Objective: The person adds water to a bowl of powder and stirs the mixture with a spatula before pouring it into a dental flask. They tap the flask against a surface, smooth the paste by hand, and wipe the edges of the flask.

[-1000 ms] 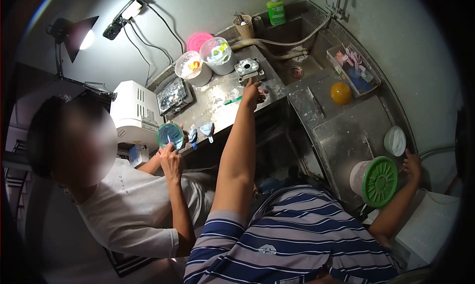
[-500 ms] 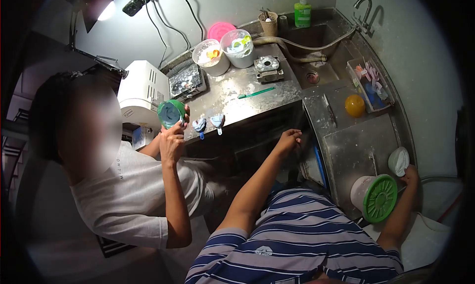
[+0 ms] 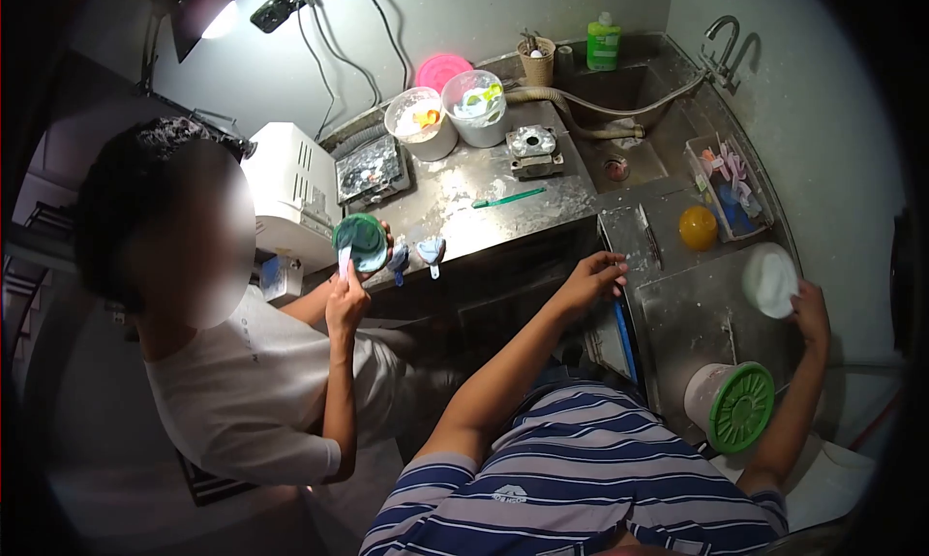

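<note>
My right hand (image 3: 811,314) grips the rim of a pale mixing bowl (image 3: 772,281) with white material inside. The bowl is tilted towards me, above the right side of the metal counter. Held in the air by the counter's front edge, my left hand (image 3: 598,283) has loosely bent fingers that stand apart, with nothing in them. Below the bowl stands a white tub with a green lid (image 3: 740,408). To the left, a co-worker in a white shirt holds a green mixing bowl (image 3: 360,241) and works in it with a pale spatula (image 3: 345,262).
Two impression trays (image 3: 431,252) rest at the counter's front edge near the co-worker. Tubs of powder (image 3: 421,125), a metal flask (image 3: 534,150) and a green knife-like tool (image 3: 510,199) lie behind. An orange ball-like bowl (image 3: 697,228) and a plastic bin (image 3: 728,188) sit by the sink (image 3: 619,101).
My right hand has lifted the pale bowl up and away from the tub. My left hand has shifted slightly right. The co-worker has lowered the green bowl, and a spatula now shows in it.
</note>
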`<state>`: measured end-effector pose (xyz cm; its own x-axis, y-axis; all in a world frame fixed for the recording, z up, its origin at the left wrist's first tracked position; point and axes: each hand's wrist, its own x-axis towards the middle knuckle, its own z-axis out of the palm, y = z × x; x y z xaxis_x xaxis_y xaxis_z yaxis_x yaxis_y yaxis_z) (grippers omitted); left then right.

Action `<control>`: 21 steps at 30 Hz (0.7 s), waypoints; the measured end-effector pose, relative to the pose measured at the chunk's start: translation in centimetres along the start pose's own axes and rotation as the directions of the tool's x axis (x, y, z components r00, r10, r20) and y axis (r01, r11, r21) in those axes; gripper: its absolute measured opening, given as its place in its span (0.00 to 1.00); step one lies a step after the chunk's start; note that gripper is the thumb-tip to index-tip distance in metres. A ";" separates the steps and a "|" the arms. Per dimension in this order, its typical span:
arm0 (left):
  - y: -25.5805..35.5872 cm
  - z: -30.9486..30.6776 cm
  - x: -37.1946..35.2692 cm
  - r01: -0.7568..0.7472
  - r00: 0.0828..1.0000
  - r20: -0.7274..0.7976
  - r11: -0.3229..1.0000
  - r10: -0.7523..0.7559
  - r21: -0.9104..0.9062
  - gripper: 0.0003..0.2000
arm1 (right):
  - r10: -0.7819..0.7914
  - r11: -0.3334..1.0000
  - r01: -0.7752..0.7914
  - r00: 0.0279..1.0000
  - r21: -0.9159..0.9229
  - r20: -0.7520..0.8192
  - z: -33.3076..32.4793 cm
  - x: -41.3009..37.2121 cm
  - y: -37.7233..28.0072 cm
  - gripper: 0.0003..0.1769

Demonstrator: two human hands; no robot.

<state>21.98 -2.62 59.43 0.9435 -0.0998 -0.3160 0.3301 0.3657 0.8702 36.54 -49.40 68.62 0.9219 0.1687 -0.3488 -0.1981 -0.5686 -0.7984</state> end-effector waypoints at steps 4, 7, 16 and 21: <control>0.6 -0.4 -0.3 0.137 0.980 0.160 0.982 -0.115 -0.132 0.26 | -0.034 0.999 0.038 0.975 -0.012 0.220 11.3 0.3 -9.8 0.14; 1.4 -1.7 -1.3 0.185 0.950 0.294 0.952 -0.109 -0.245 0.35 | -0.031 0.995 0.076 0.857 -0.068 0.514 18.2 1.0 -14.3 0.13; 1.9 -7.1 -3.8 0.146 0.987 0.114 0.919 -0.111 -0.366 0.31 | -0.026 0.984 0.126 0.802 -0.126 0.597 30.7 2.8 -19.5 0.11; 2.6 -9.7 -4.2 0.051 0.993 -0.071 0.890 -0.094 -0.453 0.26 | -0.091 0.979 0.181 0.806 -0.097 0.584 34.0 4.8 -22.5 0.09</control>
<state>18.59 7.70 59.40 0.9040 -0.0671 -0.4222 0.3292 0.7395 0.5872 34.10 -8.45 68.22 0.5669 0.6583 -0.4952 0.0050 -0.6039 -0.7971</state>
